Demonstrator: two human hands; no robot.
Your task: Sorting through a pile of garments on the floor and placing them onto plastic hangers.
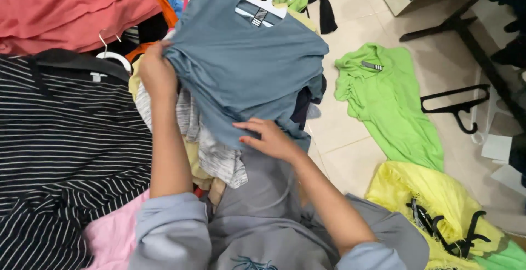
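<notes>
I see even, soft indoor light with only faint shadows under the clothes, mild glare on the floor tiles [350, 138], and slight softness toward the frame's edges.
</notes>
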